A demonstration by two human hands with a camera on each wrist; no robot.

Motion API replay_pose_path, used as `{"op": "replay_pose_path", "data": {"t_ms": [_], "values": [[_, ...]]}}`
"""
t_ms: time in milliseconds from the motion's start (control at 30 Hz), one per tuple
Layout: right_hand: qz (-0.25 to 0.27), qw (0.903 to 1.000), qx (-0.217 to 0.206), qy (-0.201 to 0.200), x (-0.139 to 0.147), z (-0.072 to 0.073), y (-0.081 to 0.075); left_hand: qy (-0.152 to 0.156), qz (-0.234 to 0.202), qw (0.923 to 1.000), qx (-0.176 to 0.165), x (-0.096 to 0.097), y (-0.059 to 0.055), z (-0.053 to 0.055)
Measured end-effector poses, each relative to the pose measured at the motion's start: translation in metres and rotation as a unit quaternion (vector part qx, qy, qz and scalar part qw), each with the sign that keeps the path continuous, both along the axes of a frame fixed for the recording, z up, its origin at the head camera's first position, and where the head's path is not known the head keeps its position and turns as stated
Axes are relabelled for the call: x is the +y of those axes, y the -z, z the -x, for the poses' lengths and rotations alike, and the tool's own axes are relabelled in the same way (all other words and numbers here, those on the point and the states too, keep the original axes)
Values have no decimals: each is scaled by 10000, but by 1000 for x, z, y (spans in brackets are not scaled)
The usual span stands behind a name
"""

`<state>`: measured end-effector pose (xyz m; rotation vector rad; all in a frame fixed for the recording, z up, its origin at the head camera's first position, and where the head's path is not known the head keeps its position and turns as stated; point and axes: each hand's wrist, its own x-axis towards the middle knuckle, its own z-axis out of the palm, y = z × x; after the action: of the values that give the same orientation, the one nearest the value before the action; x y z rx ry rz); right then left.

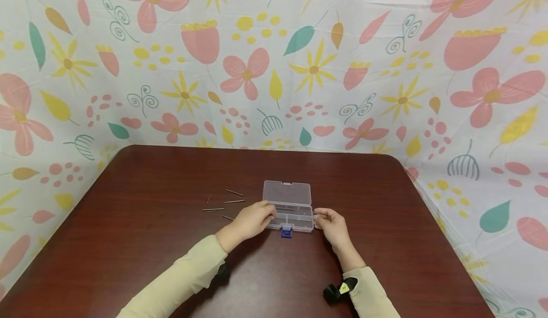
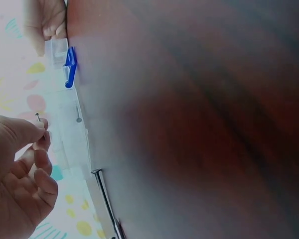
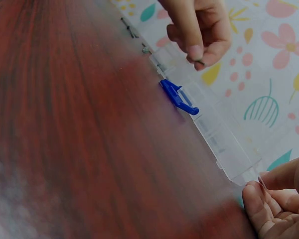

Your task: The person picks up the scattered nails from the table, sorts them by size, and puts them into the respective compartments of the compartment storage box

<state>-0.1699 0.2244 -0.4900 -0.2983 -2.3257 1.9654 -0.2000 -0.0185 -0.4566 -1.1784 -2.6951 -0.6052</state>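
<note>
A clear plastic compartment box lies on the table with its lid raised at the back and a blue latch at the front. My left hand is over the box's left end. Its thumb and finger pinch a small nail, whose head sticks up in the left wrist view. Beside the right end, my right hand pinches a small thin piece between thumb and fingers, right at the box's corner; its kind is mostly hidden. A long nail lies in the back compartment.
Several loose nails lie scattered on the dark wooden table left of the box. Black wrist cameras sit under the sleeves. A flowered cloth hangs behind the table.
</note>
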Motion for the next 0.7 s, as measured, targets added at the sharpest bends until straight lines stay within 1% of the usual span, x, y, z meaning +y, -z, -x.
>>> {"op": "replay_pose_path", "data": {"t_ms": [133, 333, 433, 700], "values": [[-49, 10000, 35, -13, 0, 0, 0, -42, 98, 9999, 92, 1, 0, 0], [-2, 10000, 74, 26, 0, 0, 0, -93, -33, 9996, 278, -5, -2, -3], [11, 10000, 58, 26, 0, 1, -1, -166, -90, 9993, 327, -13, -5, -5], [-48, 10000, -67, 48, -1, 1, 0, -421, -173, 9986, 265, -42, -7, -6]]}}
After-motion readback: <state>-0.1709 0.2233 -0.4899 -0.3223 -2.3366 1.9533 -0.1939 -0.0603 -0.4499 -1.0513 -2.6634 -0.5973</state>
